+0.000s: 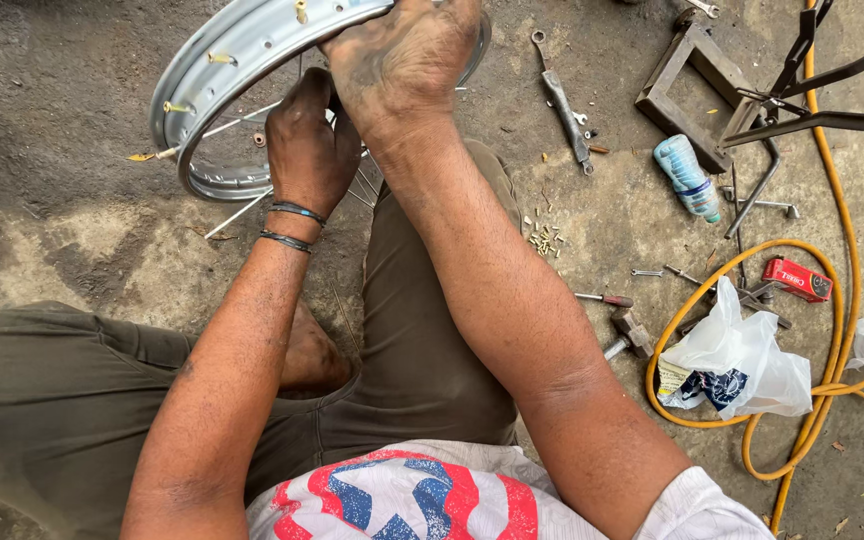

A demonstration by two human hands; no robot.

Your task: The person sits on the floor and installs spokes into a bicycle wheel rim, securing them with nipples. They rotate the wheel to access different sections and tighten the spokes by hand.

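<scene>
Sitting on a rough concrete floor (72, 230), legs in olive trousers (62, 400) spread out, with a silver wheel rim (214, 62) held up on edge at the top left of the view. Right hand (402, 55) draped over the top of the rim, fingers curled round it, so clamped on the metal, though fingertips hidden behind it. Left hand (307, 140) tucked just under the right one, inside the rim, closed narrow on something small by the spokes (242, 118); can't tell exactly what's pinched there. 2 dark bangles (290, 225) on that left wrist. Brass nipples (220, 58) poking through the rim here and there, thin spokes hanging loose toward the floor.

Rest of the mess, off to the right: a long spanner (564, 105) lying just past the rim, a little heap of brass nipples (544, 238) on the concrete, a hammer (629, 333) and a screwdriver (604, 298) near the right forearm. Further out, a blue-white plastic bottle (687, 177) beside a dark metal frame (687, 90), a white plastic bag (737, 360) sitting inside loops of orange hose (832, 330), and a small red box (797, 280) next to it.
</scene>
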